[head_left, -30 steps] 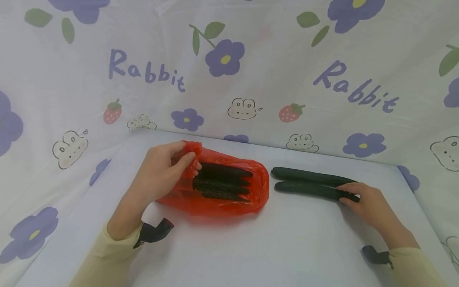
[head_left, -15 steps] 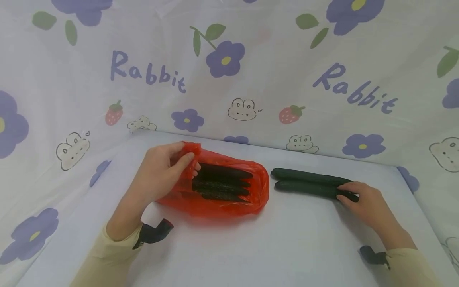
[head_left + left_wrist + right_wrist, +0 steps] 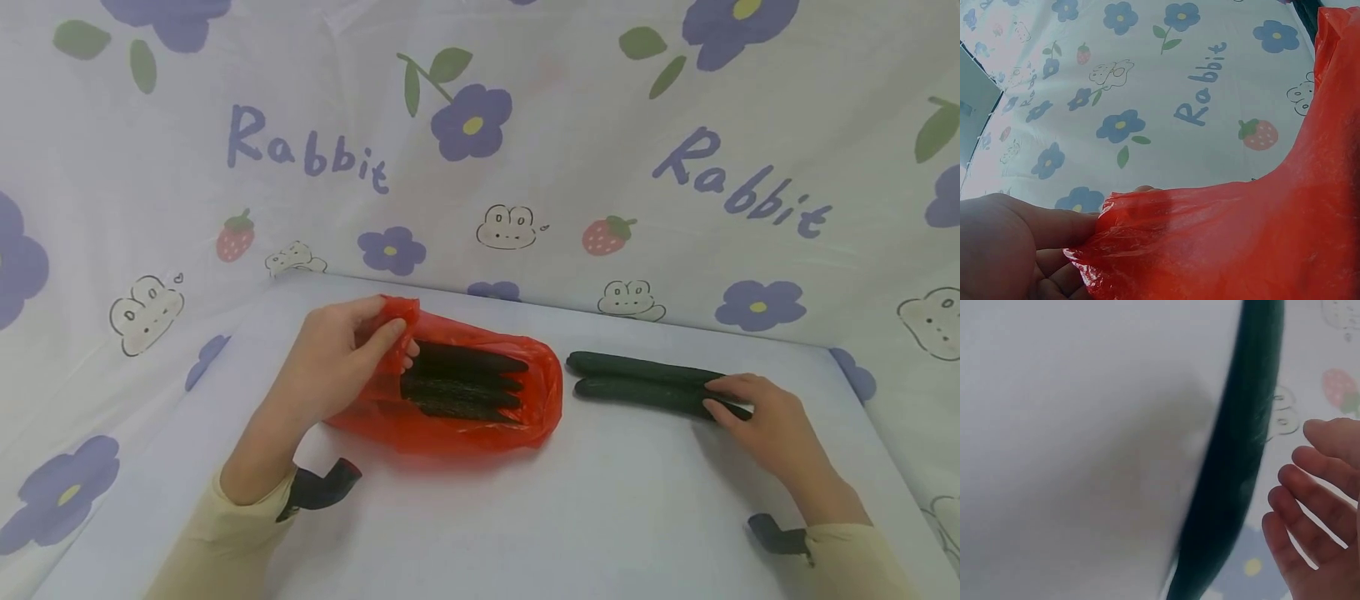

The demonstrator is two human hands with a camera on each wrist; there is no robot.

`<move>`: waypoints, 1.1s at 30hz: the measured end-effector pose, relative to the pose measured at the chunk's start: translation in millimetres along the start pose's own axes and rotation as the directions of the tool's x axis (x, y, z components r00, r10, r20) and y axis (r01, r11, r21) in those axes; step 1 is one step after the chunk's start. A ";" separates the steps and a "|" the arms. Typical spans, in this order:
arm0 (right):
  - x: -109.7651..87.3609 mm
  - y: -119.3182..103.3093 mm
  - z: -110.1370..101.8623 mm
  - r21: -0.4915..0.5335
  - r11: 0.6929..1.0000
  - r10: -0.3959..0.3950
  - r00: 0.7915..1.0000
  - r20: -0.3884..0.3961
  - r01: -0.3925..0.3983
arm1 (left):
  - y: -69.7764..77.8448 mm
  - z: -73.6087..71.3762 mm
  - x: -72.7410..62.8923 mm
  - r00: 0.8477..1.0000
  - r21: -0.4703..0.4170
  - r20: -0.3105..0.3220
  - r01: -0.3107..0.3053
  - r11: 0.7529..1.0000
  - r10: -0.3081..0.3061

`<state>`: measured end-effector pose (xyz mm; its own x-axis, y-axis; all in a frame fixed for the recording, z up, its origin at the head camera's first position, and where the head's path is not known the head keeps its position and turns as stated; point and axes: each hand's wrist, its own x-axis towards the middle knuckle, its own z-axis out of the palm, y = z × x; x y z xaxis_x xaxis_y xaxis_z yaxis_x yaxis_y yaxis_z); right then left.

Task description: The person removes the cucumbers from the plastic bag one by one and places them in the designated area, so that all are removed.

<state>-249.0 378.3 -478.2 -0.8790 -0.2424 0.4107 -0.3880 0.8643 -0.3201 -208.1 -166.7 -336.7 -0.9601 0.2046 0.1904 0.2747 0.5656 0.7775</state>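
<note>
In the head view my left hand (image 3: 330, 354) pinches the gathered edge of a red plastic bag (image 3: 543, 417), left of centre. Several dark green cucumbers (image 3: 468, 387) lie side by side inside it, their tapered ends showing at the opening. The left wrist view has thumb and fingers on the thin red film. Two more cucumbers, a rear one (image 3: 637, 365) and a front one (image 3: 637, 393), lie on the table right of the bag. My right hand (image 3: 772, 425) is over their right ends. In the right wrist view its fingers are spread and loosely bent beside a cucumber (image 3: 1235, 450).
The white tabletop (image 3: 525, 533) carries the bag and cucumbers. Behind it hangs a white cloth (image 3: 555, 150) printed with flowers, rabbits and strawberries. Dark wrist-worn devices stick out from both cuffs, one on the left (image 3: 326, 485) and one on the right (image 3: 780, 535).
My right hand has shifted slightly left over the cucumbers' ends, and its thumb has moved up across the front one. The left hand and the bag have stayed nearly still.
</note>
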 end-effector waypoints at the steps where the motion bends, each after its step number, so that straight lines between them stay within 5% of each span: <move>1: 1.0 -3.8 -0.9 0.001 1.000 -0.012 1.000 -0.024 0.012 | -0.1 0.3 0.2 1.000 0.001 0.000 -0.002 1.000 0.002; 11: 14.0 -40.3 -1.2 0.073 0.994 -0.074 0.986 -0.148 0.085 | 0.5 0.8 1.9 1.000 -0.007 -0.010 -0.018 1.000 0.018; 33: 45.5 -98.0 7.6 0.179 0.965 -0.157 0.968 -0.194 0.192 | 0.9 0.4 0.8 1.000 -0.013 -0.005 -0.006 1.000 0.006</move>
<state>-253.1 279.3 -434.6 -0.7364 -0.2845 0.6139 -0.5928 0.7085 -0.3828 -208.7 -165.7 -336.0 -0.9586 0.2042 0.1983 0.2802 0.5536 0.7842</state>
